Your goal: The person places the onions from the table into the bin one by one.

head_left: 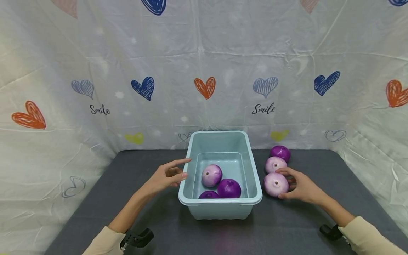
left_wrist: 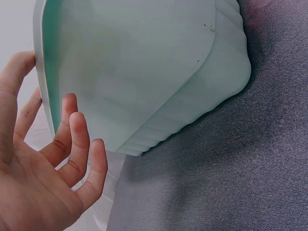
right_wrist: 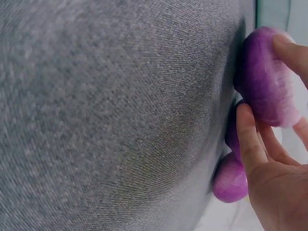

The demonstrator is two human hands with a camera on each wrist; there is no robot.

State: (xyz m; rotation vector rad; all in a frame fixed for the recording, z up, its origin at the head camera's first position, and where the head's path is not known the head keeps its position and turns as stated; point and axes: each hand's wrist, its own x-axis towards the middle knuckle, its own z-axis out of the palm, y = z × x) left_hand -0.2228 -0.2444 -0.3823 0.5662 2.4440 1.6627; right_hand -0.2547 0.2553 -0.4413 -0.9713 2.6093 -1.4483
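A light blue plastic tub (head_left: 220, 209) stands in the middle of the table with three purple onions in it: a paler onion (head_left: 211, 175), a dark onion (head_left: 229, 188) and another dark onion (head_left: 208, 194) partly hidden by the front rim. My left hand (head_left: 169, 175) is at the tub's left side, fingertips at the rim (left_wrist: 40, 72), the other fingers loosely bent. To the right of the tub, my right hand (head_left: 301, 186) grips the nearest onion (head_left: 275, 185) between thumb and fingers. In the right wrist view, this onion (right_wrist: 264, 77) sits close over the cloth.
Behind the gripped onion, a pale onion (head_left: 275, 164) and a dark purple onion (head_left: 280, 152) form a row toward the back edge. Dark grey cloth (head_left: 153, 219) covers the table. A white curtain (head_left: 172, 117) with printed hearts hangs behind and at both sides.
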